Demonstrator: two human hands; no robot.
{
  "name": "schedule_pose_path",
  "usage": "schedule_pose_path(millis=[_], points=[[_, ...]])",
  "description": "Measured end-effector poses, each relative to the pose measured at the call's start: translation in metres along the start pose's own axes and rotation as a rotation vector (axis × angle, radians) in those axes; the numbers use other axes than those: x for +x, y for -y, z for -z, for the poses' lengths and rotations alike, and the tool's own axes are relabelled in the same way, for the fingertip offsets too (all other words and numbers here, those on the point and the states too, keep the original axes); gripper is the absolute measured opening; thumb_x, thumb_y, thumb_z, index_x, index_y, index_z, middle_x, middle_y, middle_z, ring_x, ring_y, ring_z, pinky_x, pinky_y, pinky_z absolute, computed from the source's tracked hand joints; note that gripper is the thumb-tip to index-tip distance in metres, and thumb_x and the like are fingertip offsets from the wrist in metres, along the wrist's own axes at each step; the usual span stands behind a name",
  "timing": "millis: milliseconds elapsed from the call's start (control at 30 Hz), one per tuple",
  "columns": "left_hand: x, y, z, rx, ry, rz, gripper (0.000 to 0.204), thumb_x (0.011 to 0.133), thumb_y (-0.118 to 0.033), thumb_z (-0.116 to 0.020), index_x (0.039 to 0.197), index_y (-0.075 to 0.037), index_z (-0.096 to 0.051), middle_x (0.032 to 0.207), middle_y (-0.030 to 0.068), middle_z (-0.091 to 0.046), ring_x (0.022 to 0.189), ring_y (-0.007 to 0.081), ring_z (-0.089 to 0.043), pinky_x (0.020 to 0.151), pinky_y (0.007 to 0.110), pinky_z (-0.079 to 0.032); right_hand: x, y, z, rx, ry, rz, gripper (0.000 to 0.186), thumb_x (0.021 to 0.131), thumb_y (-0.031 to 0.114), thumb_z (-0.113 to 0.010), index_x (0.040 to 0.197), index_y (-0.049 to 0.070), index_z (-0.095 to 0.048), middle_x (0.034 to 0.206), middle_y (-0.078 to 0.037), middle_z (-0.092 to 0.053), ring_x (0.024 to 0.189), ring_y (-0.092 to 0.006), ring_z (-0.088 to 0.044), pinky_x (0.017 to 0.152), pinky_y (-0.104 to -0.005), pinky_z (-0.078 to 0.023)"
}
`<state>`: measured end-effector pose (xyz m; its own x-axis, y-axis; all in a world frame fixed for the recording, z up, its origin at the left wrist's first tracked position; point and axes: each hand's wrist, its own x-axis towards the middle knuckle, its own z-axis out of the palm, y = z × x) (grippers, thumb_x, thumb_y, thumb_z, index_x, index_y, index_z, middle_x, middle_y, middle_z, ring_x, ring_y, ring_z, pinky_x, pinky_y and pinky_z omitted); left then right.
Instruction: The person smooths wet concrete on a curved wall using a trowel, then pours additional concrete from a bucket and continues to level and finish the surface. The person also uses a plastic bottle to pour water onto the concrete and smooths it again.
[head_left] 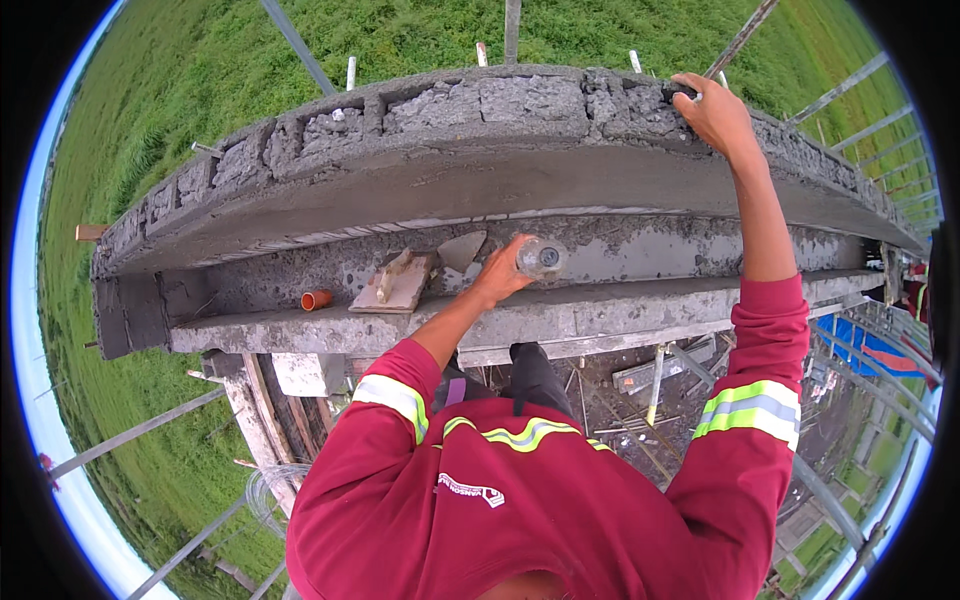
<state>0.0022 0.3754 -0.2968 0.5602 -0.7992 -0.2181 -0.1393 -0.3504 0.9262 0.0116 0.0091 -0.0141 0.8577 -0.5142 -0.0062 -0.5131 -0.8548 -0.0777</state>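
Green grass [200,120] is seen across the upper left, and pale sky [105,535] is shown along the left rim. The upper right is crossed by slanting metal poles [845,87]. A short white pipe [351,73] is seen standing near the top. At the lower left, a loose coil of wire [268,497] is placed beside wooden planks [262,408], above which a white block [307,374] is set. An orange pipe piece [316,299] is seen lying left of centre. At the right, a blue sheet [850,345] is partly covered by something reddish-orange [893,360], its kind not made out.
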Motion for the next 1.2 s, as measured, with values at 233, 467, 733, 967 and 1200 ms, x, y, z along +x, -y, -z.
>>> schedule_pose_path(millis=[233,467,733,967,1200], points=[[0.085,0.072,-0.129,0.334,0.298,-0.238,0.067,0.079,-0.006,-0.073,0.142,-0.011,-0.049,0.137,0.0149,-0.06,0.133,0.0338,-0.051,0.113,0.045,-0.039,-0.004,0.002,0.004,0.067,0.004,0.061,0.043,0.092,0.038,-0.059,0.129,0.02,-0.067,0.101,-0.021,-0.073,0.099,-0.0389,-0.069,0.092,-0.0472,-0.052],[-0.022,0.163,0.077,1.008,-0.26,0.503,0.045,0.085,-0.023,-0.071,0.126,-0.007,-0.058,0.128,0.0153,-0.061,0.122,0.0351,-0.056,0.104,0.053,-0.042,-0.005,0.001,0.015,0.017,-0.021,0.221,0.038,0.096,0.036,-0.059,0.127,0.015,-0.068,0.114,-0.02,-0.071,0.106,-0.0371,-0.068,0.098,-0.0408,-0.049],[-0.057,0.213,0.173,0.601,-0.072,0.999,0.041,0.092,-0.016,-0.06,0.13,-0.001,-0.061,0.128,0.0233,-0.065,0.121,0.0376,-0.063,0.1,0.049,-0.051,-0.002,0.009,0.02,0.113,0.075,0.271,0.044,0.098,0.035,-0.061,0.128,0.003,-0.066,0.117,-0.02,-0.071,0.111,-0.0282,-0.066,0.099,-0.0368,-0.047],[-0.18,0.077,0.186,0.02,-0.578,0.791,0.049,0.097,-0.03,-0.062,0.125,0.01,-0.06,0.076,0.0191,-0.071,0.081,0.0273,-0.072,0.075,0.044,-0.053,0.008,0.003,0.035,0.059,0.248,0.37,0.054,0.098,0.042,-0.059,0.134,0.002,-0.059,0.119,-0.025,-0.069,0.115,-0.0372,-0.065,0.099,-0.0415,-0.047],[-0.116,-0.023,-0.008,-1.096,-1.47,0.261,0.024,0.099,-0.019,-0.047,0.115,-0.002,-0.05,0.086,0.0103,-0.061,0.063,0.0211,-0.062,0.06,0.035,-0.057,0.011,-0.004,0.038,-0.021,0.196,0.559,0.055,0.099,0.047,-0.057,0.127,0.0,-0.063,0.11,-0.029,-0.069,0.106,-0.0452,-0.066,0.092,-0.0461,-0.05]])
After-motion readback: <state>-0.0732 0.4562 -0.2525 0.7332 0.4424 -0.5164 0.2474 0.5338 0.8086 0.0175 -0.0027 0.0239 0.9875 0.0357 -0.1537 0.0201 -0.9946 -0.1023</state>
